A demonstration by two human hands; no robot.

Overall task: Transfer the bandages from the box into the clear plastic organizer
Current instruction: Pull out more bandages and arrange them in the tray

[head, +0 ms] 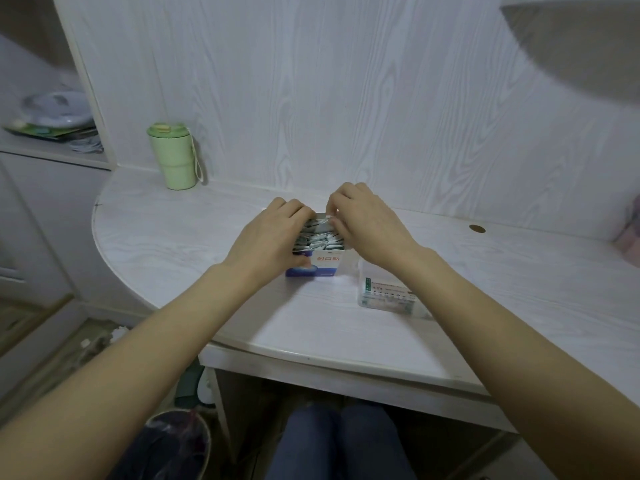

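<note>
1. Box (pixel 317 263) of bandages (pixel 320 237) stands open on tabletop (pixel 173 237).
2. Left hand (pixel 270 239) grips box's side.
3. Right hand (pixel 363 223) pinches bandages at far end.
4. Clear organizer (pixel 384 292) just right of box.

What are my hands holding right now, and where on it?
The left hand grips the bandage box by its left side. The right hand pinches the bandages at the box's open top.

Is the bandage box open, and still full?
Open and full: the box top shows tightly packed bandages, with both hands at its opening.
</note>
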